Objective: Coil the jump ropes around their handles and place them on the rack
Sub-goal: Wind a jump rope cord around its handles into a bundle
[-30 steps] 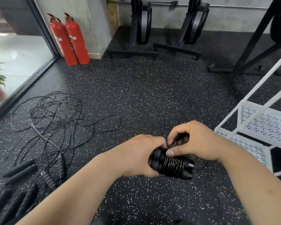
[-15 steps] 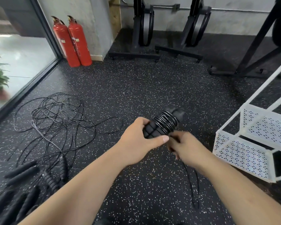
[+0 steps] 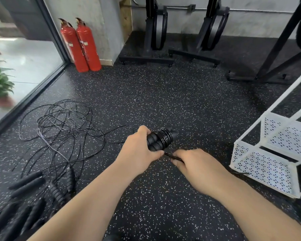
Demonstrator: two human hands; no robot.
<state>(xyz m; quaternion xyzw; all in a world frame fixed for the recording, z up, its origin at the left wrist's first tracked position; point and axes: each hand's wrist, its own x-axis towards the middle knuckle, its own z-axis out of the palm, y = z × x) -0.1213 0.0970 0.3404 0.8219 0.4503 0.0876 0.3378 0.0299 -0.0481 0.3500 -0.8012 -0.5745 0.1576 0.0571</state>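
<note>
My left hand (image 3: 139, 153) grips a pair of black ribbed jump rope handles (image 3: 161, 139) held together, with black rope wound in tight coils round their far half. My right hand (image 3: 196, 165) sits just below and to the right, pinching the loose end of that rope (image 3: 169, 155), which runs taut from the handles into its fingers. The white perforated metal rack (image 3: 261, 164) stands on the floor to the right, its lower shelf close to my right hand.
A tangle of thin black ropes (image 3: 63, 126) lies on the speckled rubber floor at left, with several black handles (image 3: 30, 197) in the lower left corner. Two red fire extinguishers (image 3: 82, 46) stand by the wall. Black equipment stands (image 3: 156, 32) line the back.
My right hand went from on top of the coils down below the handles, pulling the rope end taut. The handles tilted so their far end points up and right.
</note>
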